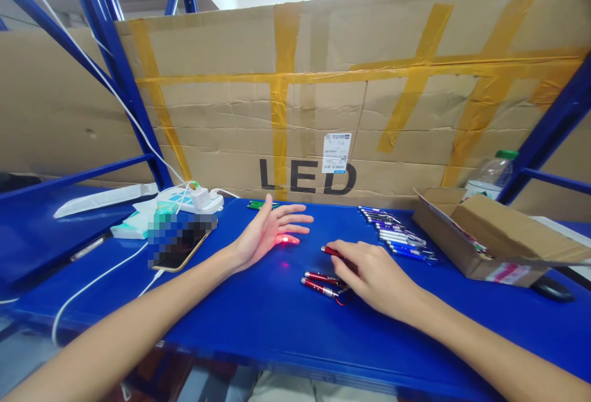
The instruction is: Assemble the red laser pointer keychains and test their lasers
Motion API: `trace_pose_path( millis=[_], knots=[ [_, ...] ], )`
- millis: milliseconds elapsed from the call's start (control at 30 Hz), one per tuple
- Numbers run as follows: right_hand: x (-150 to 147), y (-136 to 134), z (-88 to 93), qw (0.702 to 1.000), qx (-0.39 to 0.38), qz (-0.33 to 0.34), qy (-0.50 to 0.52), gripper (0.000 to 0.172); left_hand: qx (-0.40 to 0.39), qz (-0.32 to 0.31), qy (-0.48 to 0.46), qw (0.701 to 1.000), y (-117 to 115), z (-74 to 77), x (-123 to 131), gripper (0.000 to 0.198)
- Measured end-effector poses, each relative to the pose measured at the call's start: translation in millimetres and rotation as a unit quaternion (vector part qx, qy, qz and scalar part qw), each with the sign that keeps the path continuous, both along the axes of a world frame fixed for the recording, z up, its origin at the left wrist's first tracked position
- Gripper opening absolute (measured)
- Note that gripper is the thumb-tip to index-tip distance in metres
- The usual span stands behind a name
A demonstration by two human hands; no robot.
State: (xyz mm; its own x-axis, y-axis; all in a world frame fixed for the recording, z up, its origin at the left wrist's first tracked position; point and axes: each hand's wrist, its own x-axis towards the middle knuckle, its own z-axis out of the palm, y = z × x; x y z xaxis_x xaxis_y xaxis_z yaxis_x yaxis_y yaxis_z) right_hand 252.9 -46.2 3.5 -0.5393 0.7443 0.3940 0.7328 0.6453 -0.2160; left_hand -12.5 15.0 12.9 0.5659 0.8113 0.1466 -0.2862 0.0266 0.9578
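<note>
My left hand (270,233) is raised over the blue table with its fingers spread and nothing in it. A bright red light spot falls on its little finger, and a fainter red spot shows on the table below. In my right hand (369,269) is a red pen-like light (329,250), its silver tip toward my left hand. Just under my right hand lie two more red lights (318,287) with silver tips, side by side. Behind my left hand is a green one (257,205), partly hidden by the thumb.
Several purple, silver and blue pens (397,236) lie in a row at right, beside an open cardboard box (455,248). A bottle (492,174) and black mouse (553,289) are near it. At left are a phone (184,245), power strip (210,203), tissues and white cables.
</note>
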Motion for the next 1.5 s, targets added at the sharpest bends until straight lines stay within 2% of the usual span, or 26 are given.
trace_pose_path(
  millis=[733,1000,1300,1500],
  knots=[
    [-1,-2,2.0,0.999,0.001,0.037,0.034,0.03,-0.005,-0.001,0.017,1.0,-4,-0.3,3,0.087],
    [1,-1,0.6,0.999,0.036,-0.005,0.026,0.034,-0.003,0.003,0.017,1.0,-4,1.2,2,0.087],
    [6,9,-6.1,0.997,0.007,-0.068,0.046,0.035,-0.002,0.005,0.019,1.0,-3,-0.2,3,0.088],
    [6,10,-6.0,0.996,0.005,-0.066,0.063,0.034,-0.003,0.002,0.016,1.0,-3,-0.7,3,0.089]
  ],
)
